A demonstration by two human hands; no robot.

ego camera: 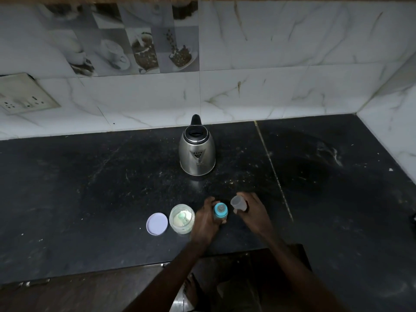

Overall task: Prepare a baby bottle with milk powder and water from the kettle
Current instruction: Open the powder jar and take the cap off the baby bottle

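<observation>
A baby bottle [220, 211] with a blue collar and teat stands on the black counter [90, 188]. My left hand [206, 219] grips its body. Just to the right, my right hand [252, 210] holds the bottle's clear cap [238, 203], off the bottle. An open jar of milk powder [182, 219] with a scoop inside stands left of the bottle, touching my left hand. Its white lid [157, 223] lies flat beside it. A steel kettle [197, 152] with its lid open stands further back, spout facing me.
A tiled wall runs behind the counter and along the right side, forming a corner. A socket plate [22, 95] sits on the wall at far left. The counter's front edge runs below my arms, with the floor beneath.
</observation>
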